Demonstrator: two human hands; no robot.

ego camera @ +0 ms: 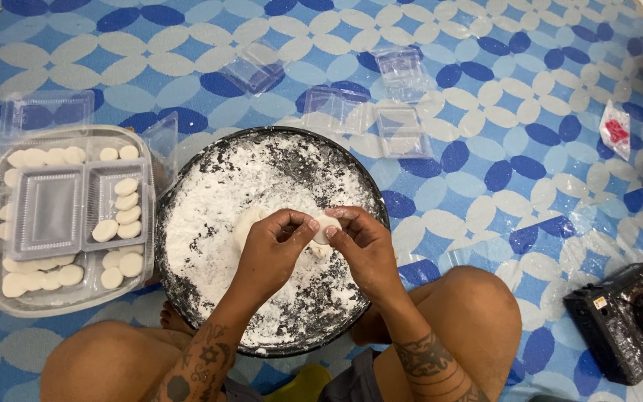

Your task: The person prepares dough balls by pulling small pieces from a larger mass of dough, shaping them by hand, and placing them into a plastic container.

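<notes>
Two hands are working together over the wide round black pan dusted with white flour point(210, 186); I'm seeing the left hand point(273, 249) and the right hand point(366, 249) both pinching one small flat white dough disc point(327, 228) between fingertips and thumbs, held just above the flour. Judging from this, the step in hand is shaping the disc: keeping fingertips floured, pressing evenly round the edge, turning it a little at a time so it's staying round and matching the others. The disc is looking pale, smooth, soft, roughly oval, with a thin flour coat. A bigger lump of white dough point(245, 223) is sitting in the flour just beside the left hand. To the left on the blue-and-white patterned floor mat point(530, 97), a clear plastic tray point(61, 305) is holding rows of finished white discs point(124, 208) around a clear two-compartment box. Empty clear plastic clamshell boxes point(400, 126) are lying beyond the pan.
</notes>
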